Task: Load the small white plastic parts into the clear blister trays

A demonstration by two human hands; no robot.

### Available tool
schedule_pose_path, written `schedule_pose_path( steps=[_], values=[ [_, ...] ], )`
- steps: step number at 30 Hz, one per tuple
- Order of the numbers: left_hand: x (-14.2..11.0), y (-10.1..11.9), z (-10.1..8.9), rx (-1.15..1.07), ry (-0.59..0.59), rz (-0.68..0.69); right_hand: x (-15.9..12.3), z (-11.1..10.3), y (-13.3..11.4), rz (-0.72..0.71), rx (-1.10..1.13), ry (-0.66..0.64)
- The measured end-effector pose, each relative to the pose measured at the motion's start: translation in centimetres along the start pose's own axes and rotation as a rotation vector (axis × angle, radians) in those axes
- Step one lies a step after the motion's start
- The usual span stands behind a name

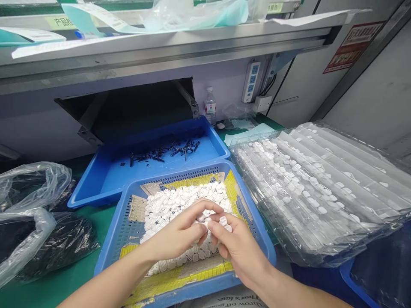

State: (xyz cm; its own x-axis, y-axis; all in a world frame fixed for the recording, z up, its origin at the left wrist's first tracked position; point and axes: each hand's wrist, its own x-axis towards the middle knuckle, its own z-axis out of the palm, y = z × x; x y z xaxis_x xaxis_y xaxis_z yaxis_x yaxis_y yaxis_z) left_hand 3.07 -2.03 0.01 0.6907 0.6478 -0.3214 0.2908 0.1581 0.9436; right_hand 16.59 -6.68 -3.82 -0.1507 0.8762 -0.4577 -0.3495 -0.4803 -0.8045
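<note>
Over a blue basket [111, 239] my two hands meet, fingers curled toward each other. My left hand [183, 229] has its thumb and fingers closed around small white plastic pieces [202, 218]. In my right hand [237, 244] more such pieces [224, 221] sit among the bent fingers, and its thumb tip is close to the left thumb. A broad heap of the same rounded white pieces [167, 209] fills the basket beneath. Part of the heap, and some of the pieces held, are hidden by my hands.
Behind the basket stands a blue tray [109, 171] with black plastic parts [183, 149]. At right, stacked clear trays [308, 184] hold rows of white pieces. Plastic bags [64, 239] with black contents lie at left. A water bottle [210, 107] stands under the metal shelf edge [160, 53].
</note>
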Motion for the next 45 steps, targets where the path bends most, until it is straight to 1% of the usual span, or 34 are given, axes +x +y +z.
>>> schedule_pose_path(
  steps=[3,5,8,12,14,16,18,19,21,23,24,27,28,30,32,34,36,38,41,45],
  values=[
    [0.3,0.2,-0.2,0.065,0.035,0.051,0.0,-0.2,-0.1,0.003,0.037,0.009],
    [0.5,0.1,-0.2,0.069,0.048,0.053,0.0,-0.2,-0.2,-0.005,0.055,0.042],
    [0.6,-0.3,-0.4,-0.013,0.084,-0.004,0.1,-0.1,-0.3,-0.046,0.076,0.124],
    [0.7,-1.0,-0.8,-0.109,0.192,-0.065,0.1,0.1,0.3,-0.117,0.136,0.221],
    [0.8,-1.0,-0.9,-0.096,0.248,-0.109,-0.2,-0.2,0.5,-0.160,0.166,0.227],
    [1.0,-0.8,-0.8,-0.070,0.292,-0.161,-0.9,-1.1,0.0,-0.225,0.157,0.198],
    [1.1,-0.5,-0.6,-0.035,0.304,-0.197,-2.0,-2.5,-1.5,-0.336,0.075,0.175],
    [1.2,-0.5,-0.4,-0.013,0.294,-0.208,-2.5,-3.4,-2.7,-0.405,0.005,0.188],
    [1.4,-0.6,0.0,0.062,0.242,-0.225,-3.1,-5.4,-5.6,-0.537,-0.177,0.270],
    [1.7,-1.4,0.3,0.211,0.171,-0.199,-2.4,-7.3,-8.8,-0.594,-0.355,0.381],
    [1.9,-2.0,0.5,0.320,0.140,-0.155,-1.5,-8.2,-10.3,-0.583,-0.458,0.424],
    [2.4,-4.2,0.6,0.692,0.108,-0.006,2.8,-10.2,-13.4,-0.529,-0.592,0.492],
    [2.6,-4.8,0.6,0.791,0.101,0.010,4.4,-10.6,-14.0,-0.501,-0.640,0.507],
    [2.8,-5.7,0.6,0.939,0.078,-0.017,7.2,-10.9,-14.8,-0.450,-0.756,0.519],
    [3.1,-5.7,0.8,1.069,0.030,-0.079,9.2,-10.7,-15.1,-0.420,-0.880,0.506],
    [3.3,-5.1,1.2,1.184,-0.013,-0.176,10.3,-10.3,-15.3,-0.412,-0.995,0.472],
    [3.5,-4.3,1.6,1.241,-0.075,-0.289,10.6,-9.8,-15.3,-0.398,-1.098,0.412],
    [3.7,-3.8,2.1,1.263,-0.134,-0.361,10.3,-9.6,-15.2,-0.365,-1.190,0.330],
    [4.0,-3.8,2.3,1.305,-0.165,-0.373,9.2,-9.8,-15.4,-0.302,-1.304,0.179],
    [3.9,-4.5,2.2,1.320,-0.164,-0.255,7.6,-11.1,-16.1,-0.283,-1.379,-0.001]
  ],
)
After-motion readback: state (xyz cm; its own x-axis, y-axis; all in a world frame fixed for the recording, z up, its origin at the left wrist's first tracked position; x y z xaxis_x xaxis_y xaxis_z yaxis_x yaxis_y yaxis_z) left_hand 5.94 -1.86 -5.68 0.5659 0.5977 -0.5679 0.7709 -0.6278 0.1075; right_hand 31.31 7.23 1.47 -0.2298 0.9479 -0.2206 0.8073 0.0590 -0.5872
